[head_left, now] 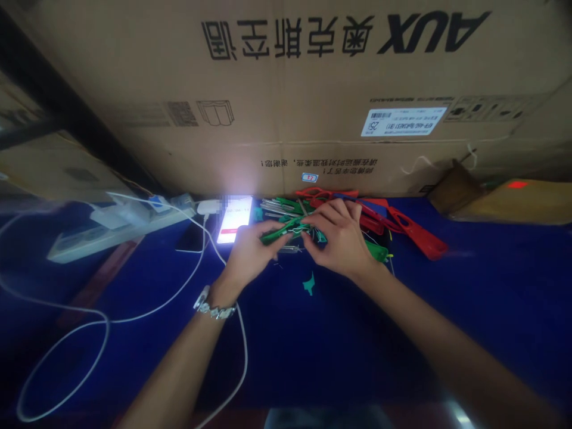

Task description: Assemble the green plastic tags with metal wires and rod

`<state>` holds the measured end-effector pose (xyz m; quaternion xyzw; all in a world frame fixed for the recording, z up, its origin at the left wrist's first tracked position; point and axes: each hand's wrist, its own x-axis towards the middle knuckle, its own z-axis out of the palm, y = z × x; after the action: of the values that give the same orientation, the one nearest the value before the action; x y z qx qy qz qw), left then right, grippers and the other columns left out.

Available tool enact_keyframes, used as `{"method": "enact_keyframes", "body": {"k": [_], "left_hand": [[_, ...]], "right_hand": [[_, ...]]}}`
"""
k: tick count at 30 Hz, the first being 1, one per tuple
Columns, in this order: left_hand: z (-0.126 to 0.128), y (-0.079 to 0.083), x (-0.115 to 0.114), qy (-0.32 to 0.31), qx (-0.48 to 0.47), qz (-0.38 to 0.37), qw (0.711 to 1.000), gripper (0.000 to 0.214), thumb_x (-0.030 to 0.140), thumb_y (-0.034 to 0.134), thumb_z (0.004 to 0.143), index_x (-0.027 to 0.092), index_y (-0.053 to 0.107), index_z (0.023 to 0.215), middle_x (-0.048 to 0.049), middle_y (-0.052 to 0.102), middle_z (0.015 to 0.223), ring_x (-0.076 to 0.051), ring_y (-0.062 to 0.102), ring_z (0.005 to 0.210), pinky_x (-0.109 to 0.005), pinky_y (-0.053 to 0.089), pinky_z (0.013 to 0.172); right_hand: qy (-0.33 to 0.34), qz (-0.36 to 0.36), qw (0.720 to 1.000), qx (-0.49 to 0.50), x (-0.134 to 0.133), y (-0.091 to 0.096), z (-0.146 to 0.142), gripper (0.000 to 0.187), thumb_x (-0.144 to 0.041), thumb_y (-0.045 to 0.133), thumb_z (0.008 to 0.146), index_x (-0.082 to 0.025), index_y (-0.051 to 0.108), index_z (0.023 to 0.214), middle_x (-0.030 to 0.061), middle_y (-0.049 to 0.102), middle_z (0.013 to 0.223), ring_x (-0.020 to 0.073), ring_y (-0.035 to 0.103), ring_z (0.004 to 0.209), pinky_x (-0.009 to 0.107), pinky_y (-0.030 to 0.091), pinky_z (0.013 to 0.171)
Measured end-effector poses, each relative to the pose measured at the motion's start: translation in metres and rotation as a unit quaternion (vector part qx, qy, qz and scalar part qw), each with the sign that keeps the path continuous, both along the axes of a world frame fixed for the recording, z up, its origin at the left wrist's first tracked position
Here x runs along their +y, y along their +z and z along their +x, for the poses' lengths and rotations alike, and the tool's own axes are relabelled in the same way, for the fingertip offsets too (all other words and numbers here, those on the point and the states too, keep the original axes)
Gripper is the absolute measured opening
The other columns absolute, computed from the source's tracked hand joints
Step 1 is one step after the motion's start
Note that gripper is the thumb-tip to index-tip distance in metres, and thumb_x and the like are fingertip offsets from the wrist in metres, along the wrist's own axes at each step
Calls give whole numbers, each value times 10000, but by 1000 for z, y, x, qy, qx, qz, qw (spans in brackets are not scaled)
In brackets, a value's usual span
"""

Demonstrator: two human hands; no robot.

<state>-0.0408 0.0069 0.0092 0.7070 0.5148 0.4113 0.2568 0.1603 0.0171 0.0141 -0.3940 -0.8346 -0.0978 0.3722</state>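
Note:
My left hand (251, 255) and my right hand (338, 233) meet over a blue table (402, 322). The fingers of my left hand are pinched on a green plastic clip (280, 231) with thin metal parts. On that clip's right end the fingers of my right hand are closed too. Just behind and beside my hands lies a heap of green clips (286, 205) and red clips (415, 233). A metal watch (210, 307) is on my left wrist. On the cloth below my hands lies a small teal scrap (309, 284).
A lit phone (234, 219) lies left of the heap, with a white cable (102, 322) looping across the table's left side. A white power strip (111, 229) with plugs sits at far left. A large cardboard box (313, 89) walls off the back.

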Motion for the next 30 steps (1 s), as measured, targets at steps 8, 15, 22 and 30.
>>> {"method": "enact_keyframes", "body": {"k": [8, 15, 22, 30], "left_hand": [[-1, 4, 1, 6, 41, 63, 997, 167, 255, 716, 838, 216, 768, 991, -42, 804, 952, -207, 734, 819, -357, 600, 802], [-3, 5, 2, -49, 55, 52, 996, 262, 218, 613, 900, 195, 721, 1138, -79, 776, 1113, -223, 732, 964, -382, 579, 902], [-9, 7, 3, -116, 14, -8, 993, 271, 247, 572, 944, 218, 677, 1192, -58, 791, 978, -205, 752, 896, -340, 590, 841], [-14, 12, 2, -86, 13, -6, 996, 358, 95, 579, 792, 178, 675, 1127, -84, 754, 1038, -170, 684, 797, -268, 540, 643]], "right_hand": [[-17, -62, 997, 30, 3, -2, 0, 129, -325, 677, 876, -245, 750, 947, 65, 603, 995, 259, 503, 1000, 389, 310, 818], [-22, 44, 999, 8, 5, -5, 1, 135, -258, 597, 948, -233, 729, 966, 48, 690, 988, 233, 545, 972, 408, 291, 865], [66, 45, 997, -20, 10, -3, 10, 142, -264, 598, 965, -247, 723, 899, 0, 742, 896, 201, 567, 929, 406, 296, 895], [96, 35, 995, 14, 12, -6, 9, 109, -237, 631, 944, -227, 717, 877, -7, 741, 862, 186, 584, 902, 386, 340, 883]]}}
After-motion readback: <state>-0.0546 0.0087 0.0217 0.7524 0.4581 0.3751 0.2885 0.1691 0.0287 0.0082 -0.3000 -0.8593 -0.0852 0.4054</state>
